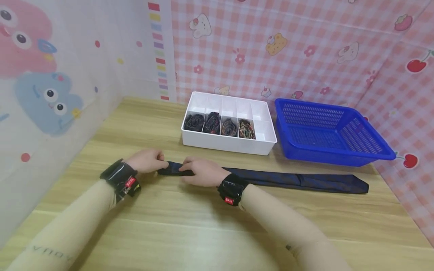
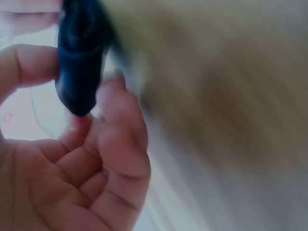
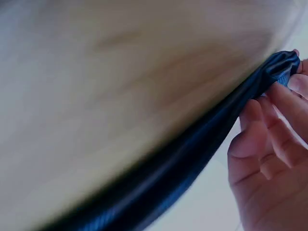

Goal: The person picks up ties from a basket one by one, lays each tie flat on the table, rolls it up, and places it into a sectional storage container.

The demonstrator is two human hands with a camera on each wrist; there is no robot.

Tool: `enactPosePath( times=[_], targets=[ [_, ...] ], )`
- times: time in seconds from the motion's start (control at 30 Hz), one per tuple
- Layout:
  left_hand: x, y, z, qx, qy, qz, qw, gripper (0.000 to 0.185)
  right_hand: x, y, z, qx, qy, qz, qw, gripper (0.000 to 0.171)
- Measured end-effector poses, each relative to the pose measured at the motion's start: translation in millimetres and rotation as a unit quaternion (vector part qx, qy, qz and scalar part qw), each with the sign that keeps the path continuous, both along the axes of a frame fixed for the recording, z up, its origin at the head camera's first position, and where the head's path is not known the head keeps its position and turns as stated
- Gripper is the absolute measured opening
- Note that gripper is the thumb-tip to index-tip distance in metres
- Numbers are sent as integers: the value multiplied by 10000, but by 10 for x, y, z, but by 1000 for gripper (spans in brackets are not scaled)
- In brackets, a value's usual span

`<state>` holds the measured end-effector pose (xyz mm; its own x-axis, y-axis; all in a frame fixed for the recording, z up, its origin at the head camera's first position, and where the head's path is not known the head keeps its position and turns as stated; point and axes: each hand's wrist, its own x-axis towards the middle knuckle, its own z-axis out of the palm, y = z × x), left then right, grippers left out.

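Observation:
A long dark navy tie (image 1: 298,180) lies stretched across the wooden table (image 1: 190,229), its wide end to the right. My left hand (image 1: 147,160) pinches the narrow left end of the tie (image 2: 81,62) between thumb and fingers. My right hand (image 1: 201,171) rests just to the right of it, fingers curled over the tie (image 3: 202,144) near that same end. Both hands sit close together at the table's middle left.
A white divided box (image 1: 262,141) behind the hands holds several rolled ties in its front row. A blue plastic basket (image 1: 369,152) stands to its right. Patterned walls close in the left, back and right sides.

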<state>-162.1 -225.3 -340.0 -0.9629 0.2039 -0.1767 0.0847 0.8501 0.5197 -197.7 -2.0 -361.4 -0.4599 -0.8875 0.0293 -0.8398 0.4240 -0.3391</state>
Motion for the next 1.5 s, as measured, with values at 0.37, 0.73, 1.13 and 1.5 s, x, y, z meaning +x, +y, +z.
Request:
enactPosePath(
  times=[0.37, 0.73, 1.13, 1.5],
  targets=[
    [-256, 421, 71, 2665, -117, -948, 9591, 26, -277, 181, 71, -1137, -4163, -2253, 8735, 66],
    [-215, 627, -149, -162, 1754, -2279, 9576, 31, -381, 461, -42, -128, -2647, -2456, 9324, 40],
    [-159, 588, -130, -447, 1582, -2147, 9628, 33, -209, 393, -44, -19, 660, -837, 9943, 13],
    [-214, 575, 139, 19, 1575, -2020, 9666, 25, -150, 373, -26, -883, -2043, -1361, 9654, 43]
  ],
)
